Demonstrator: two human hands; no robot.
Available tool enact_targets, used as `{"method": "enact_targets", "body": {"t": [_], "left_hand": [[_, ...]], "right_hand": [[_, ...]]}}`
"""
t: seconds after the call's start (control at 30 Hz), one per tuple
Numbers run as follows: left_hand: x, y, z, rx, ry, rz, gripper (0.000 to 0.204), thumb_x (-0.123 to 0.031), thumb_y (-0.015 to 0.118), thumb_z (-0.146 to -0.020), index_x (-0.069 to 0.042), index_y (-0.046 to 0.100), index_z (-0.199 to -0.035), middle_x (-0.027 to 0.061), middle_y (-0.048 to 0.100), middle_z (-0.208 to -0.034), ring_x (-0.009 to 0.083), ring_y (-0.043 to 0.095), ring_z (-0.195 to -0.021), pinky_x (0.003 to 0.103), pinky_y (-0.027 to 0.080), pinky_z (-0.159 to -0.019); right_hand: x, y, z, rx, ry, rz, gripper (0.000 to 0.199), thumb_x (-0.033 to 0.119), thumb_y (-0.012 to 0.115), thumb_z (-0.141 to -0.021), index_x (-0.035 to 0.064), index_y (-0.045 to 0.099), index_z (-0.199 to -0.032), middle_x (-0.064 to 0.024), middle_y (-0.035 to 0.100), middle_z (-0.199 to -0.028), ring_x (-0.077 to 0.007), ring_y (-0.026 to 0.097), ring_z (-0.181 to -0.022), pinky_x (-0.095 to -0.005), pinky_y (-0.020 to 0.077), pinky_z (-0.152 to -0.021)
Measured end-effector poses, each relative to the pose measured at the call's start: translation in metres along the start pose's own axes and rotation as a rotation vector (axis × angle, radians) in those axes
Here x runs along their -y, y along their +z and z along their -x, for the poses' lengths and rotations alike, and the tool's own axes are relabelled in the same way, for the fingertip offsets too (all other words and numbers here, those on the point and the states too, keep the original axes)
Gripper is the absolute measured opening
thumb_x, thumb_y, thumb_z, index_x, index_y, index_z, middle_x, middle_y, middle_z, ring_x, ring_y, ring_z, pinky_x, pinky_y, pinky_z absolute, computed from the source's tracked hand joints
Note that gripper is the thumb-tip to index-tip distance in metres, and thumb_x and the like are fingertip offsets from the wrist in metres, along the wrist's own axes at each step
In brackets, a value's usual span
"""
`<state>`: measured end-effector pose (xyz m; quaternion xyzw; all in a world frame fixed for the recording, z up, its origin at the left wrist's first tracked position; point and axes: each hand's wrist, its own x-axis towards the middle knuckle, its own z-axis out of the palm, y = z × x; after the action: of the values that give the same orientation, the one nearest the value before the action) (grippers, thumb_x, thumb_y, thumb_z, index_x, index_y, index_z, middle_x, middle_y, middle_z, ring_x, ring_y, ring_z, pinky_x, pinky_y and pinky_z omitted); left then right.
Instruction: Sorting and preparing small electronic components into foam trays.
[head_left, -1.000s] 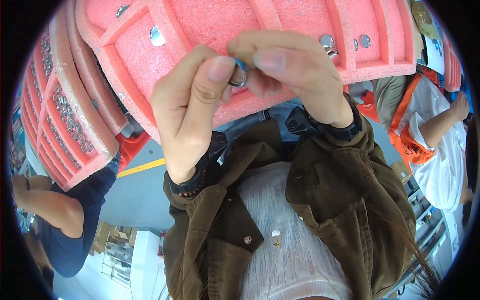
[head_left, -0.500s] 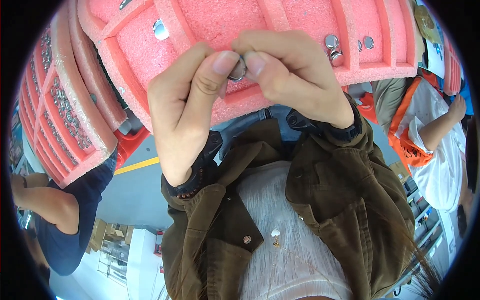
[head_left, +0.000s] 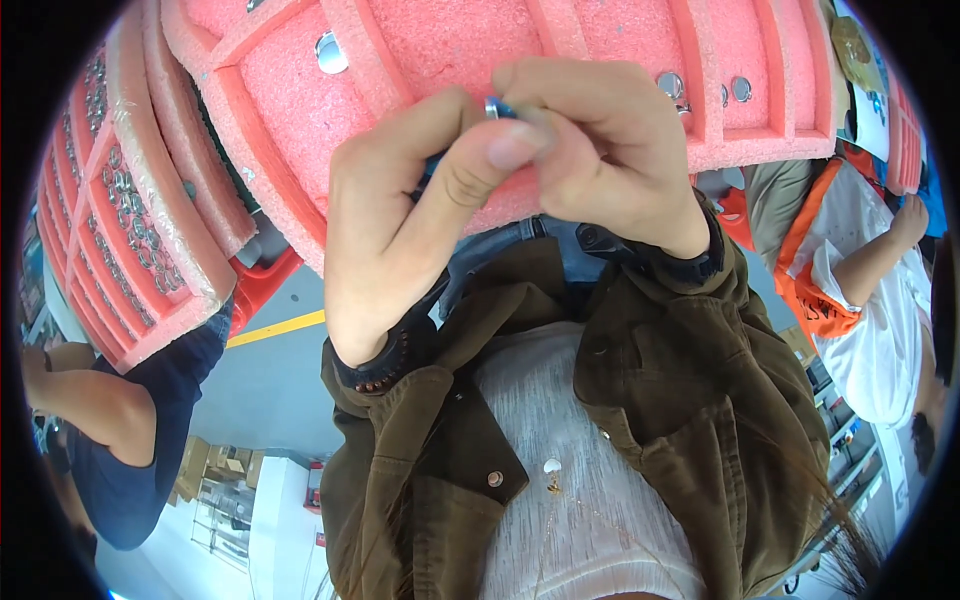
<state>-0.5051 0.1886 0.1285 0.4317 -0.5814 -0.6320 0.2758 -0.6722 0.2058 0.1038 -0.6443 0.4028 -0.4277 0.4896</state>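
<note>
- Both hands meet in front of the chest, fingertips pinched together on one small metal ring (head_left: 495, 106) with a blue edge; most of it is hidden by the fingers
- The left hand (head_left: 400, 220) closes on the ring from below-left, its thumb pressed against the part and the wrist in a dark cuff with a beaded band
- The right hand (head_left: 600, 150) closes on the same ring from the right, fingers curled over it, a dark watch at the wrist
- Just behind the grip lies a pink foam tray (head_left: 420, 40) with raised ribs dividing it into compartments
- A silver disc (head_left: 331, 52) sits in the tray up-left of the grip; a few more silver parts (head_left: 672, 86) sit to its right
- Further left of the grip stands a stack of pink trays (head_left: 130, 230) filled with rows of rings
- Well off on either side are a person in dark blue (head_left: 110, 430) and a person in white and orange (head_left: 860, 270)
</note>
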Motion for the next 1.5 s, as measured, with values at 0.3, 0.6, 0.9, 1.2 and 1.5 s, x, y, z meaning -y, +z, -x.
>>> {"method": "enact_targets", "body": {"t": [0.3, 0.6, 0.9, 1.2, 1.5], "left_hand": [[0.000, 0.002, -0.002, -0.070, -0.011, 0.114, 0.038, -0.029, 0.050, -0.098, 0.000, 0.054, -0.072, -0.0025, 0.044, -0.060, 0.0041, 0.036, -0.058, 0.022, 0.028, -0.051], [0.006, -0.001, -0.007, -0.158, -0.054, 0.057, 0.039, -0.029, 0.039, -0.101, 0.000, 0.053, -0.080, -0.0014, 0.038, -0.059, 0.0056, 0.029, -0.047, 0.023, 0.019, -0.043], [0.002, -0.001, -0.005, -0.175, -0.114, 0.398, 0.033, -0.015, 0.029, -0.100, 0.004, 0.050, -0.118, -0.0002, 0.039, -0.062, 0.0036, 0.028, -0.046, 0.018, 0.021, -0.042], [-0.009, 0.006, -0.002, -0.200, -0.117, 0.421, 0.039, -0.016, 0.029, -0.100, 0.004, 0.042, -0.131, -0.0022, 0.037, -0.059, 0.0022, 0.028, -0.044, 0.016, 0.020, -0.039], [0.001, 0.007, -0.005, -0.326, -0.226, 0.405, 0.054, -0.042, 0.026, -0.102, 0.000, 0.043, -0.130, -0.0002, 0.044, -0.058, 0.0028, 0.028, -0.039, 0.017, 0.017, -0.036]], "right_hand": [[-0.005, 0.003, -0.001, -0.079, 0.053, -0.315, 0.026, 0.021, 0.046, -0.093, -0.0024, 0.050, -0.081, -0.0008, 0.040, -0.065, -0.0056, 0.030, -0.052, -0.0231, 0.0254, -0.047], [-0.009, 0.008, 0.000, -0.243, 0.088, -0.565, 0.016, 0.000, 0.046, -0.084, 0.0008, 0.047, -0.068, 0.0024, 0.043, -0.063, -0.0021, 0.036, -0.057, -0.0206, 0.0324, -0.051], [0.005, -0.003, -0.002, -0.201, 0.029, -0.302, 0.024, 0.011, 0.050, -0.089, 0.0002, 0.048, -0.068, -0.0114, 0.056, -0.076, -0.0099, 0.045, -0.060, -0.0237, 0.0367, -0.055], [-0.002, 0.001, -0.002, -0.163, 0.000, -0.265, 0.027, -0.002, 0.059, -0.079, 0.0039, 0.044, -0.058, -0.0130, 0.059, -0.076, -0.0077, 0.050, -0.058, -0.0205, 0.0395, -0.053], [0.006, 0.010, -0.005, -0.092, 0.083, -0.258, 0.016, -0.009, 0.058, -0.080, -0.0021, 0.064, -0.093, -0.0077, 0.060, -0.077, -0.0125, 0.060, -0.070, -0.0233, 0.0442, -0.058]]}}
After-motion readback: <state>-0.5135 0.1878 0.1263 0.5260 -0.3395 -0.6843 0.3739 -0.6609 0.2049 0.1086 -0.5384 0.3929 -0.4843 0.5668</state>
